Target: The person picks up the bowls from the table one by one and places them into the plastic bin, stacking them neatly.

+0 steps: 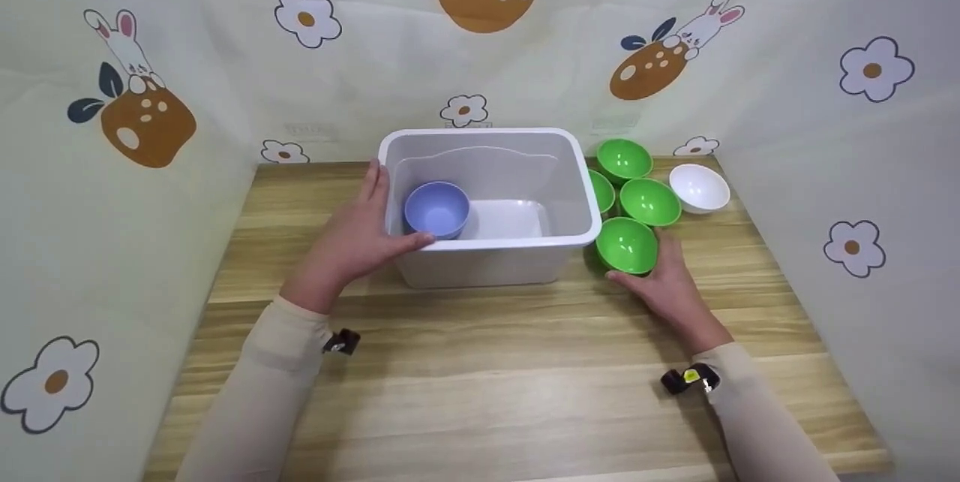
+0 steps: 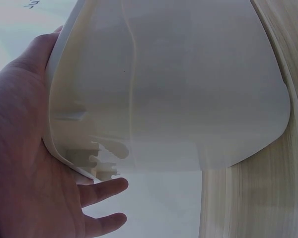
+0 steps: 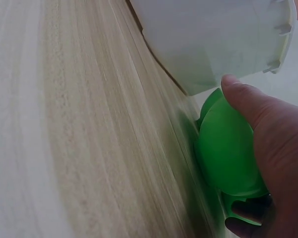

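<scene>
A white plastic bin (image 1: 487,266) stands on the wooden table with a blue bowl (image 1: 437,210) inside at its left end. My left hand (image 1: 352,238) rests against the bin's front left corner, thumb along the front rim and fingers by the left side. In the left wrist view two fingers (image 2: 105,192) stick out straight beside the bin wall. To the right of the bin, my right hand (image 1: 671,283) holds the nearest green bowl (image 1: 627,244) between thumb and fingers. The right wrist view shows the thumb (image 3: 246,99) at that bowl's edge, fingers on the opposite side.
Three more green bowls (image 1: 651,202) cluster behind the held one, one partly hidden by the bin. A white bowl (image 1: 699,188) sits at their right. Patterned cloth (image 1: 360,84) surrounds the wooden table (image 1: 465,377) at the back and both sides.
</scene>
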Demonstrator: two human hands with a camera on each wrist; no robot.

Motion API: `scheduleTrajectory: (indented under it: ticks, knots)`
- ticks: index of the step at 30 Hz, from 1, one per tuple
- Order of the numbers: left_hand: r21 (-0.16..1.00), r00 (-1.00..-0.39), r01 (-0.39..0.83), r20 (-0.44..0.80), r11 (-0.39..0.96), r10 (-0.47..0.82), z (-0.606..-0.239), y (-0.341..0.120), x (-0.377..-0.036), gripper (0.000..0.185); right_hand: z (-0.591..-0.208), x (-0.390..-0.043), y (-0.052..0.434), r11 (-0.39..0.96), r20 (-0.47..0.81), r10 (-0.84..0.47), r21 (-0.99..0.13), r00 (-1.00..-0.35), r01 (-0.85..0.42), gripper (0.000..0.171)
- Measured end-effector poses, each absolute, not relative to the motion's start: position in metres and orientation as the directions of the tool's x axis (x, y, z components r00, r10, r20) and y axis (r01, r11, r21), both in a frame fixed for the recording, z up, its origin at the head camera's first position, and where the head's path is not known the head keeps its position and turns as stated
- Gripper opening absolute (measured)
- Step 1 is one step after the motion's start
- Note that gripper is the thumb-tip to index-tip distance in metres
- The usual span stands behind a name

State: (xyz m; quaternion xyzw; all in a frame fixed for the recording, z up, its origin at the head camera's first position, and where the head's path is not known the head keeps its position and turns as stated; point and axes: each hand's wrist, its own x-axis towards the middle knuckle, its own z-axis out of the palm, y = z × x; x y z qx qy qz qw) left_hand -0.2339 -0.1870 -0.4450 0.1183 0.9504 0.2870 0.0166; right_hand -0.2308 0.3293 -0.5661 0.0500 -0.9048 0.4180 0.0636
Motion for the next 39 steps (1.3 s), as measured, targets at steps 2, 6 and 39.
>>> scheduleTrajectory:
  ticks: [2,6,39]
  knots:
    - [0.553,-0.970,0.222,0.041,0.803,0.240,-0.445,-0.187,-0.234,0.140,-0.566,-0.231,0.329,0.644,0.157,-0.031,-0.752,-0.987,-0.140,0.125]
    - [0.558,-0.970,0.220,0.042,0.800,0.238,-0.444,-0.187,-0.233,0.141,-0.567,-0.231,0.327,0.634,0.164,-0.026,-0.760,-0.986,-0.143,0.124]
    - [0.543,-0.968,0.230,0.043,0.807,0.248,-0.445,-0.187,-0.235,0.140,-0.547,-0.236,0.320,0.570,0.145,0.011,-0.814,-0.989,-0.113,0.115]
